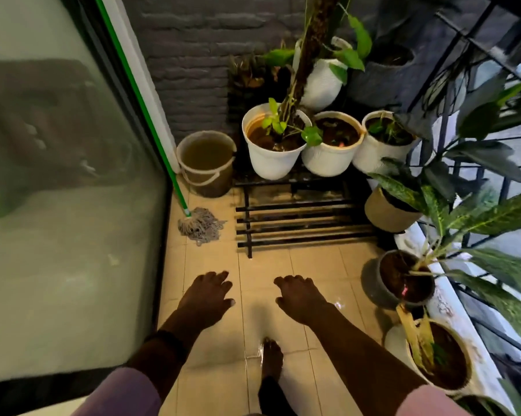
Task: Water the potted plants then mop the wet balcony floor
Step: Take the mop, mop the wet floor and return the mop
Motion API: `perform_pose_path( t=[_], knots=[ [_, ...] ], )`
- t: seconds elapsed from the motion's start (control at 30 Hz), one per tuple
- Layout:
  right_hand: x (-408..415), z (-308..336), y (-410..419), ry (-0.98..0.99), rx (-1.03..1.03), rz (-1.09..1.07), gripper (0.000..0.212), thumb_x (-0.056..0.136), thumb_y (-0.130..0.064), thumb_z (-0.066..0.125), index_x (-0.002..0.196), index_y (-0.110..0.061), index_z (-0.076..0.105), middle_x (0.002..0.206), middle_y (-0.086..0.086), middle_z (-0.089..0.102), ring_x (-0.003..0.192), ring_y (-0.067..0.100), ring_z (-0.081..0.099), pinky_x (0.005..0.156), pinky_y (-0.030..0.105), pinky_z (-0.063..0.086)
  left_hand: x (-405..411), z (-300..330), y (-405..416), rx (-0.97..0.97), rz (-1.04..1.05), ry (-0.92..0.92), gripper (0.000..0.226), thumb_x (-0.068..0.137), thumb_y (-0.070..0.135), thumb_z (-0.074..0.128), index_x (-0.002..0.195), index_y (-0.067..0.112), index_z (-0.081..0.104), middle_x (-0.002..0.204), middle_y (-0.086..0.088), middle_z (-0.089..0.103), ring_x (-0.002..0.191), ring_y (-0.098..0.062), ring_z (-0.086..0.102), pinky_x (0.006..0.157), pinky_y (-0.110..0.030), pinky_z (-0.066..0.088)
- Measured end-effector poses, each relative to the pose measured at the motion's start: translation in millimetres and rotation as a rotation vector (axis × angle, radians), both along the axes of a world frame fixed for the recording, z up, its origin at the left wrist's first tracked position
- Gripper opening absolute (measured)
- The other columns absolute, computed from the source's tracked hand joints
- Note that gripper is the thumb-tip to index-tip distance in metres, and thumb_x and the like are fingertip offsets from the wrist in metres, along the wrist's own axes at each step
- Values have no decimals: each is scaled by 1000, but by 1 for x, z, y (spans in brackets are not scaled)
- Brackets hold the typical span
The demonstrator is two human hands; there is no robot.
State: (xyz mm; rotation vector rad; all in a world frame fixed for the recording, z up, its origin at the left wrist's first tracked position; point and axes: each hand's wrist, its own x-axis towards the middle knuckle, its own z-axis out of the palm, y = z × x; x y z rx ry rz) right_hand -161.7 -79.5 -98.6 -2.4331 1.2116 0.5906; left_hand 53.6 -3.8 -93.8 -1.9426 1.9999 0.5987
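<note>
Reaching forward over the beige tiled balcony floor [313, 265], both hands hang empty: the left hand [206, 298] and the right hand [301, 298] are loosely spread, fingers relaxed, grasping nothing. A bare foot [271, 360] stands on a shiny wet patch of tile beneath them.

The green-handled string mop [200, 225] leans in the far left corner of the floor, its handle resting up along the edge of the glass door [73, 205] and its grey strands lying on the tiles. Just beyond it stands a tan plastic bucket holding murky water [206, 162], against the dark brick wall [187, 55]. White plastic pots with leafy green plants [272, 142] sit on the top shelf of a black slatted metal stand [298, 223] at the far edge; their soil looks dark and damp, so watering seems done and mopping looks like the step in hand.

To do it well, take the handle with the left hand low and the right higher up, since it leans on the left. Lift the strands clear before swinging, as the bucket stands close and could tip. Work from the far corner back toward the feet, so wet tiles are not trodden again. Steer round the dark grey pot [403, 280] and the stand's legs along the right edge, where water probably collects. Footing looks slippery, so short strokes seem wise.
</note>
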Motion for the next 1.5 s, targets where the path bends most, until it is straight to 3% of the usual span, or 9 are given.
perform_pose_path(
  t=[0.13, 0.3, 0.53, 0.7, 0.83, 1.0, 1.17, 1.3, 1.5],
  knots=[
    [12, 1, -54, 14, -17, 32, 45, 99, -31, 46, 140, -12, 42, 138, 14, 52, 129, 33, 43, 107, 45, 34, 4, 9, -50, -59, 88, 59, 57, 102, 44, 39, 153, 21, 26, 157, -3, 35, 139, -26, 38, 113, -38, 31],
    [37, 5, -103, -46, -39, 37, 46, 98, -32, 48, 141, -15, 44, 149, 12, 40, 140, 33, 31, 111, 48, 31, 17, 13, -90, -73, 116, 55, 50, 102, 44, 41, 148, 24, 37, 161, -1, 27, 144, -25, 31, 115, -40, 32],
    [91, 2, -151, -69, 17, 49, 36, 97, -30, 49, 128, -12, 57, 134, 12, 58, 125, 31, 49, 105, 39, 38, 67, 0, -135, -106, 111, 82, 51, 102, 44, 41, 148, 23, 37, 157, -1, 32, 139, -22, 34, 109, -35, 36],
    [149, 7, -191, 0, -16, 103, 47, 98, -29, 46, 142, -15, 40, 140, 12, 53, 128, 32, 48, 106, 41, 35, 129, -4, -183, -74, 137, 129, 59, 102, 45, 40, 155, 30, 19, 151, -2, 44, 135, -23, 45, 108, -37, 40],
    [201, 23, -231, -1, -64, 122, 42, 97, -29, 47, 138, -18, 48, 141, 10, 52, 131, 30, 42, 108, 42, 31, 179, -2, -214, -146, 138, 94, 52, 100, 47, 42, 148, 26, 38, 147, -3, 49, 134, -25, 46, 105, -39, 40],
    [259, 39, -262, -45, -52, 84, 35, 97, -26, 48, 129, -12, 53, 133, 14, 55, 126, 32, 45, 103, 43, 36, 238, -3, -239, -126, 216, 159, 57, 100, 44, 46, 152, 26, 31, 145, -6, 52, 130, -28, 50, 104, -40, 41],
    [297, 44, -278, -106, -42, 81, 38, 97, -29, 49, 131, -13, 53, 133, 15, 51, 125, 32, 44, 102, 39, 41, 276, -4, -254, -271, 158, 146, 45, 92, 29, 64, 132, 11, 59, 138, -15, 57, 117, -39, 59, 92, -46, 51],
    [323, 38, -296, -113, -30, 111, 44, 95, -27, 52, 137, -15, 48, 139, 13, 46, 129, 32, 41, 107, 40, 38, 292, -4, -275, -198, 203, 108, 67, 97, 36, 53, 155, 26, 22, 159, -4, 30, 135, -30, 42, 101, -43, 46],
    [360, 35, -336, -72, -120, 119, 55, 91, -30, 55, 141, -19, 35, 142, 14, 47, 134, 37, 31, 111, 54, 17, 320, 0, -317, -181, 227, 119, 67, 99, 36, 48, 156, 32, 13, 165, -1, 14, 140, -28, 39, 103, -39, 46]
  ],
)
